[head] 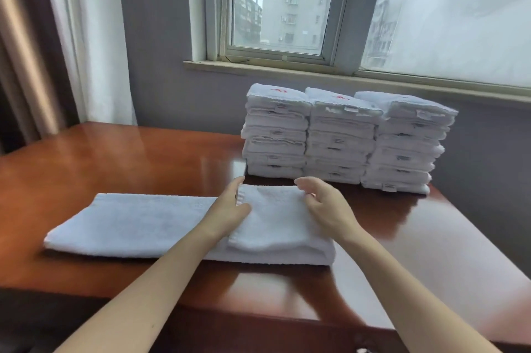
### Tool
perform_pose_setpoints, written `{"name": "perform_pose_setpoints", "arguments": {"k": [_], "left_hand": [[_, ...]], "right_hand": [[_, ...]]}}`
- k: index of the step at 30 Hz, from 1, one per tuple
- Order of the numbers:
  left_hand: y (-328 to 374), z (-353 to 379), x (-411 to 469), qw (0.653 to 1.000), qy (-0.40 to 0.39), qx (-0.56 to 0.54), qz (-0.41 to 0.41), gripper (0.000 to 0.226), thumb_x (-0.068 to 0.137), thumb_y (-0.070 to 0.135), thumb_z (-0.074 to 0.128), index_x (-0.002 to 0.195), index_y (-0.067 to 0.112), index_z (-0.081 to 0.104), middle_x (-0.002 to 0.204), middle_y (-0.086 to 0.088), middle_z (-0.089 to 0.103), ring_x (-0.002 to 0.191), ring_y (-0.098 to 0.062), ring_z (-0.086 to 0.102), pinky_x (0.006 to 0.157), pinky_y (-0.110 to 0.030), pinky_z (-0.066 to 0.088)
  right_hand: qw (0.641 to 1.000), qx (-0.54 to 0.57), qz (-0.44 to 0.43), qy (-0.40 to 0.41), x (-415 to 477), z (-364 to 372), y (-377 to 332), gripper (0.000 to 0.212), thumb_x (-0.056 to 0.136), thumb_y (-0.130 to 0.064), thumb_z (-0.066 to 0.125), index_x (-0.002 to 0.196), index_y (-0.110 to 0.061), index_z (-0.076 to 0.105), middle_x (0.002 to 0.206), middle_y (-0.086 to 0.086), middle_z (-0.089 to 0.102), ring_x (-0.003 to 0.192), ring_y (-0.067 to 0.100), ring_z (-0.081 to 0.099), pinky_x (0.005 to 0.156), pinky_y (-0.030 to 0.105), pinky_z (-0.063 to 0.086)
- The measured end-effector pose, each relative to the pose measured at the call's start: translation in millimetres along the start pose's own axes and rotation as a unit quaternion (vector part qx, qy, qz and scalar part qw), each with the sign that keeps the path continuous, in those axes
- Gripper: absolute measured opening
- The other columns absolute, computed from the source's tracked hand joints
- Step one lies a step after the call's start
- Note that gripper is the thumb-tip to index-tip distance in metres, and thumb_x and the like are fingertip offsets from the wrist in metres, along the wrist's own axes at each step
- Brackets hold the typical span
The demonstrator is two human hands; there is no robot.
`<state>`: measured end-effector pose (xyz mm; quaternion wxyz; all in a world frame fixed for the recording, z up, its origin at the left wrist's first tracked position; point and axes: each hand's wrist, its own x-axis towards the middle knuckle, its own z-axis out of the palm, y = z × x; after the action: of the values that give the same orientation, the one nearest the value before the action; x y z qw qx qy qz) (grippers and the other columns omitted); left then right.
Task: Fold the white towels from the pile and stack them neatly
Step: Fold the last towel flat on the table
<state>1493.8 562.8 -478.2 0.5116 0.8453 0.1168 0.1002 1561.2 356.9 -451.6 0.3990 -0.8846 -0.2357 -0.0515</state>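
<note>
Head view: your L hand (230, 209) flat, R hand (327, 209) loosely curled, both on towel (129, 223) before stacks (339, 137). Align flap (275, 217) edges, press crease.

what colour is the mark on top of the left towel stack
Red, on the white top towel of the left stack, in the head view.

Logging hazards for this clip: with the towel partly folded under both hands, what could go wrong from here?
The flap turned over the right end of the towel looks slightly askew under the left hand and right hand, so the finished fold may come out crooked. The right stack just behind has uneven layers; a bump or another towel might topple it.
</note>
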Motion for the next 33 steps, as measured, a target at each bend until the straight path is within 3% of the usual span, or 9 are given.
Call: {"name": "perform_pose_setpoints", "arguments": {"k": [3,6,9,12,16,24,29,33], "left_hand": [[1,-4,-3,0.986,0.025,0.164,0.003,0.070,0.089,0.019,0.053,0.152,0.035,0.026,0.142,0.005,0.039,0.109,-0.007,0.046,0.087,-0.027,0.041],[10,6,-6,0.942,0.092,0.313,0.080,0.072,0.085,0.026,0.056,0.151,0.036,0.028,0.142,0.003,0.029,0.130,-0.018,0.033,0.106,-0.033,0.034],[13,29,-6,0.928,0.049,0.348,0.126,0.058,0.095,0.031,0.046,0.151,0.032,0.031,0.158,0.002,0.025,0.146,-0.018,0.018,0.118,-0.035,0.019],[-2,47,-7,0.895,-0.004,0.438,0.083,0.054,0.104,0.042,0.025,0.156,0.030,0.017,0.165,-0.001,0.011,0.151,-0.020,0.005,0.122,-0.039,0.007],[-8,49,-3,0.898,-0.005,0.436,0.067,0.055,0.103,0.046,0.022,0.156,0.031,0.015,0.165,-0.001,0.007,0.152,-0.020,0.002,0.121,-0.037,0.004],[3,73,0,0.898,0.004,0.434,0.076,0.056,0.103,0.046,0.024,0.156,0.030,0.018,0.165,-0.003,0.008,0.152,-0.021,0.004,0.121,-0.037,0.004],[11,93,3,0.915,0.013,0.391,0.097,0.056,0.102,0.048,0.029,0.155,0.031,0.025,0.164,0.002,0.015,0.151,-0.018,0.007,0.120,-0.035,0.008],[1,73,1,0.920,-0.003,0.383,0.083,0.060,0.101,0.055,0.024,0.156,0.031,0.019,0.165,0.002,0.010,0.151,-0.014,0.007,0.121,-0.034,0.007]], "right_hand": [[0.990,-0.126,-0.016,-0.064,-4,10,2,0.048,0.093,-0.014,0.041,0.138,-0.025,0.053,0.142,-0.007,0.053,0.130,0.011,0.047,0.103,0.028,0.039],[0.985,-0.155,-0.029,-0.068,-2,14,-1,0.051,0.093,-0.013,0.038,0.142,-0.025,0.049,0.147,-0.007,0.046,0.138,0.014,0.037,0.114,0.031,0.029],[0.976,-0.192,-0.055,-0.086,0,19,-1,0.047,0.097,-0.015,0.036,0.143,-0.017,0.046,0.151,0.001,0.042,0.144,0.017,0.028,0.121,0.035,0.008],[0.949,-0.279,-0.045,-0.143,-9,32,16,0.052,0.103,-0.041,0.025,0.149,-0.016,0.030,0.161,0.004,0.021,0.151,0.018,0.007,0.121,0.045,-0.001],[0.943,-0.305,-0.048,-0.126,-11,43,33,0.061,0.101,-0.050,0.016,0.155,-0.021,0.017,0.165,0.000,0.009,0.151,0.014,-0.002,0.120,0.046,-0.003],[0.950,-0.291,-0.048,-0.104,-10,25,53,0.062,0.100,-0.054,0.018,0.154,-0.024,0.023,0.164,-0.001,0.014,0.151,0.013,0.003,0.122,0.046,0.004],[0.953,-0.285,-0.035,-0.097,-13,4,66,0.073,0.092,-0.063,0.013,0.153,-0.026,0.026,0.163,-0.003,0.018,0.150,0.011,0.005,0.122,0.048,-0.002],[0.943,-0.317,-0.053,-0.085,-16,2,64,0.065,0.096,-0.062,0.018,0.148,-0.026,0.034,0.159,-0.003,0.028,0.149,0.013,0.012,0.120,0.052,-0.005]]}}
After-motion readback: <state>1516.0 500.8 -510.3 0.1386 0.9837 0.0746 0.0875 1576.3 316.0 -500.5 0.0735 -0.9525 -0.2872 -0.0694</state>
